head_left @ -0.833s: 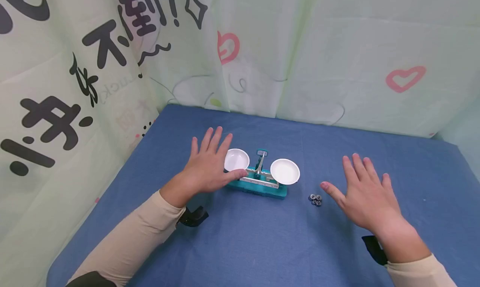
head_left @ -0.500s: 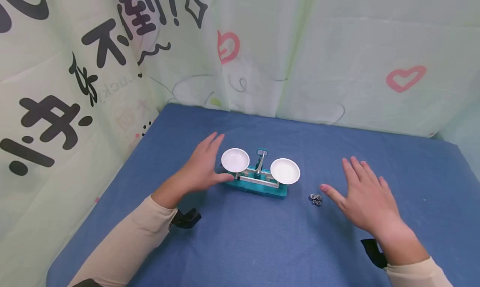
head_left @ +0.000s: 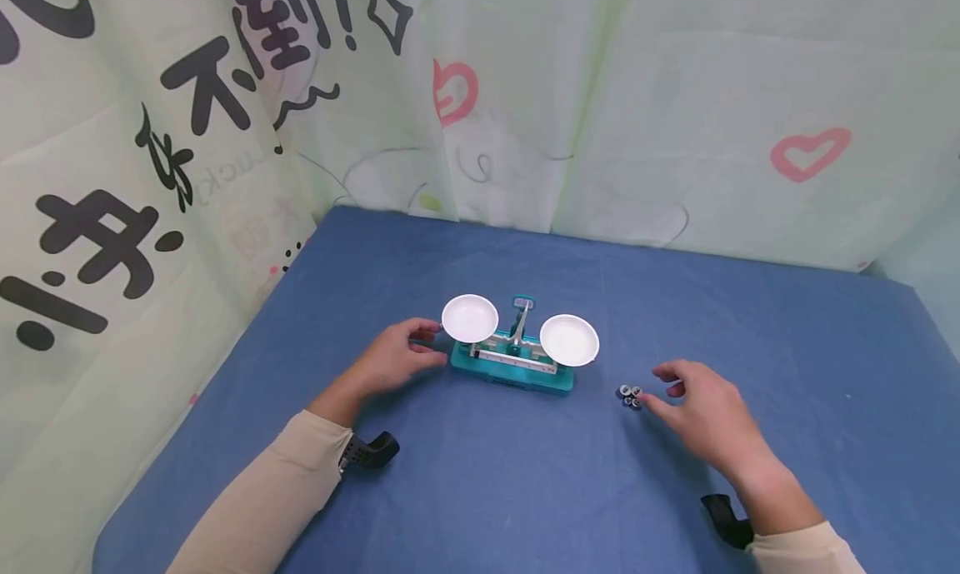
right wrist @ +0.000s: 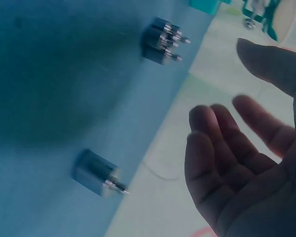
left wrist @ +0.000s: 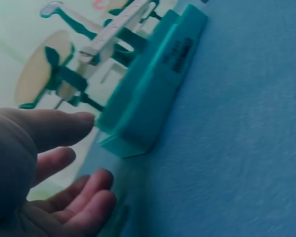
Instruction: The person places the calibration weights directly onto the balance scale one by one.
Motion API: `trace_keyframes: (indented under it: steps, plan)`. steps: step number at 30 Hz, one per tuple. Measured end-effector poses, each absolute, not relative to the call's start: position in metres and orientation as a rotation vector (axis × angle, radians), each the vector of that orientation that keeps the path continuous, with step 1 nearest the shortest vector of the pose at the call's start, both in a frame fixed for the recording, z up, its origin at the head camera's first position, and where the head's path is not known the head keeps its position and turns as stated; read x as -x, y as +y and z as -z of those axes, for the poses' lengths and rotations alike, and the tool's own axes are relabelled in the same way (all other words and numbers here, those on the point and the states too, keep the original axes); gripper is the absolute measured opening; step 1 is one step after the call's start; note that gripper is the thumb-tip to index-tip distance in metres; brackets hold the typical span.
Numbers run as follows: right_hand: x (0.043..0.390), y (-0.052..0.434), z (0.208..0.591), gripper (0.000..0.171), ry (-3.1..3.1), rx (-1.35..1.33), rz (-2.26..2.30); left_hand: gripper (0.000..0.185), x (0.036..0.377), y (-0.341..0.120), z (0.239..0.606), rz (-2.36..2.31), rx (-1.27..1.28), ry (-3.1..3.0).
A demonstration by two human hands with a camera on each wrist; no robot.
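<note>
A small teal balance scale point(head_left: 513, 376) stands mid-table, with a white left pan point(head_left: 470, 319) and a white right pan point(head_left: 570, 341); nothing lies in either pan. My left hand point(head_left: 390, 359) is beside the base's left end, fingers loosely bent and holding nothing. In the left wrist view its thumb point(left wrist: 64, 128) is close to the base; contact is unclear. To the scale's right sits a cluster of small metal weights point(head_left: 626, 391) with thin stems. Just right of them hovers my right hand point(head_left: 705, 411), thumb and fingers apart. Another weight point(right wrist: 92, 173) stands separately in the right wrist view.
A blue cloth point(head_left: 495, 482) covers the table. Pale printed curtains point(head_left: 675, 124) hang along its back and left sides. Black wrist straps point(head_left: 375, 451) sit below both hands.
Both hands have come down toward the table and their straight, spread fingers have bent. The left hand has moved off the left pan to the base's end; the right has neared the weights.
</note>
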State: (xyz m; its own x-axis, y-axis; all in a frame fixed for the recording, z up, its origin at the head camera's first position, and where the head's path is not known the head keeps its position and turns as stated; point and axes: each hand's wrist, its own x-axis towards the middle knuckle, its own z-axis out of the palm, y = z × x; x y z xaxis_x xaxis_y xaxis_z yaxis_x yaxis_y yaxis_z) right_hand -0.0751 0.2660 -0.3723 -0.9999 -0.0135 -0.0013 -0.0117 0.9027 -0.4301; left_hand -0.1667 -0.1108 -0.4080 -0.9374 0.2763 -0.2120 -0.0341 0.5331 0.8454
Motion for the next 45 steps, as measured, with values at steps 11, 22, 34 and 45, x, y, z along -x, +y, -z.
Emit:
trace_keyframes:
  steps: [11,22,34,45]
  plan:
    - [0.081,0.264,0.391,0.019,2.995,0.119,0.622,0.033,0.166,-0.094,0.422,-1.44,-0.258,2.47]
    - [0.084,0.261,0.393,0.013,2.962,0.12,0.586,0.025,0.167,-0.086,0.425,-1.428,-0.184,2.517]
    - [0.083,0.26,0.394,0.006,2.997,0.131,0.551,0.022,0.163,-0.077,0.427,-1.564,-0.1,2.502]
    - [0.082,0.26,0.363,0.014,3.101,0.097,0.667,0.017,0.161,-0.076,0.431,-1.572,-0.099,2.521]
